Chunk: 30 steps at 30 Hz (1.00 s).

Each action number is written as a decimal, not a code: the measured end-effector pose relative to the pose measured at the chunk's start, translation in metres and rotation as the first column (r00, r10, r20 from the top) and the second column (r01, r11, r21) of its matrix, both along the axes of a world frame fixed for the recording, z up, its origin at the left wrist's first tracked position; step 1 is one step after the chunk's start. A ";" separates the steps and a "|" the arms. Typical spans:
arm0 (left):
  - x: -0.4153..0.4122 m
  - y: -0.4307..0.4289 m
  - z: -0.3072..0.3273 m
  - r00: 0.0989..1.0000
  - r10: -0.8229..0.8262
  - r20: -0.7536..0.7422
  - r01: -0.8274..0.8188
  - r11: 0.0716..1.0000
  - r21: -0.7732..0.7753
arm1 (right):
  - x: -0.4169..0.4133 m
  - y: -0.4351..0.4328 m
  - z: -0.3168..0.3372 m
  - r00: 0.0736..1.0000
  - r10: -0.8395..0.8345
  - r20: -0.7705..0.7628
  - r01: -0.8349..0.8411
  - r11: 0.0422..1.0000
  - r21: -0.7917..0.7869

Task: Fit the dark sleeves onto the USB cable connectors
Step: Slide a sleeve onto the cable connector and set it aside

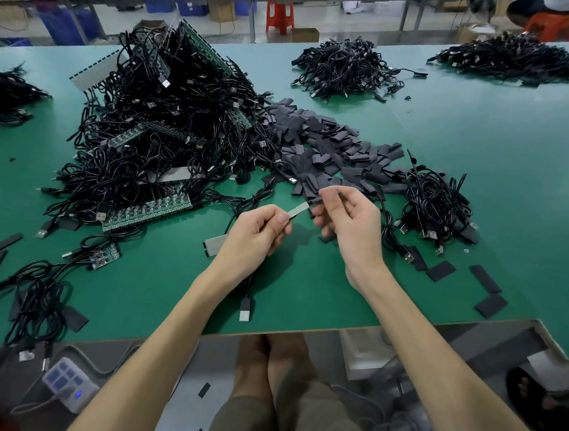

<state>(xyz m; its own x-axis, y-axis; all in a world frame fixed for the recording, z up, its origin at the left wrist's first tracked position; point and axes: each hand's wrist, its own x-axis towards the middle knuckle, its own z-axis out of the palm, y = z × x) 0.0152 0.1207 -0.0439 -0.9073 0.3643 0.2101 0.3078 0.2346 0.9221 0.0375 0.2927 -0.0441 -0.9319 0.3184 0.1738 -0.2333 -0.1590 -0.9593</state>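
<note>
My left hand (257, 233) pinches a black USB cable just behind its small pale board end (298, 209); the cable hangs down to a USB plug (245, 309) near the table's front edge. Held up and to the right of the board, my right hand (348, 217) pinches a dark sleeve (322, 194) at the board's tip. How far the sleeve is over the board I cannot tell. A heap of loose dark sleeves (330, 147) lies just beyond my hands.
A big tangle of black cables with green boards (152, 135) fills the left of the green table (487, 157). A small bundle of cables (439, 204) lies at right, more piles farther back. Loose sleeves (484, 277) lie near the front right edge.
</note>
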 end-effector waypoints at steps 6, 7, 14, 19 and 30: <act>0.001 -0.002 0.000 1.000 0.014 -0.011 -0.014 1.000 0.009 | -0.003 0.000 0.001 0.998 -0.049 0.043 0.050 0.998 -0.036; 0.001 -0.001 0.001 1.000 0.014 -0.014 -0.014 1.000 0.011 | -0.002 -0.001 0.000 0.998 -0.031 0.050 0.031 0.999 -0.011; 0.005 0.000 0.008 0.999 0.054 0.002 -0.054 0.998 0.045 | 0.000 -0.007 -0.001 0.988 0.146 0.051 -0.154 0.901 0.406; 0.005 0.001 0.010 0.998 0.067 0.017 -0.068 0.996 0.065 | 0.001 -0.008 -0.001 0.965 0.251 0.077 -0.261 0.875 0.408; 0.003 0.001 0.007 0.999 0.053 0.001 -0.053 0.997 0.062 | 0.003 -0.006 0.002 0.943 0.331 0.025 -0.318 0.880 0.352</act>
<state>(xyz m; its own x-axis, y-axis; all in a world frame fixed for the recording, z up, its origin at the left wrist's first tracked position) 0.0183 0.1216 -0.0370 -0.9249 0.3017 0.2313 0.2969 0.1933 0.9351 0.0407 0.2868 -0.0419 -0.9640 -0.0868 0.2514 -0.2601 0.1091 -0.9594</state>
